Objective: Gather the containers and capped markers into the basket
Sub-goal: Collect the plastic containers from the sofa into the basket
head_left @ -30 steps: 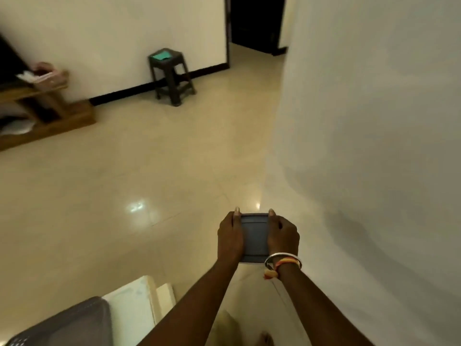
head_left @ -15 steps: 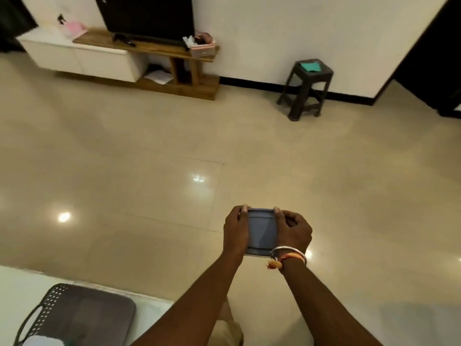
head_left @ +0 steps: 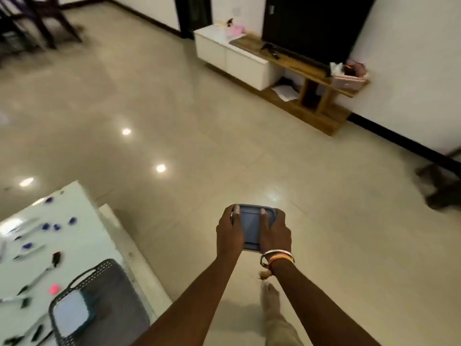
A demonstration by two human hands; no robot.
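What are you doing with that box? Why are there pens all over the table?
A person is carrying a grey lidded container in front of them, gripped by the left hand and the right hand, above the tiled floor. At lower left a grey basket sits on a white table and already holds one container. Markers and loose caps lie scattered on the table, not yet in the basket.

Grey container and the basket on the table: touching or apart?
Apart. The head view shows the grey container held in both hands, left hand and right hand, above bare floor, well right of the basket.
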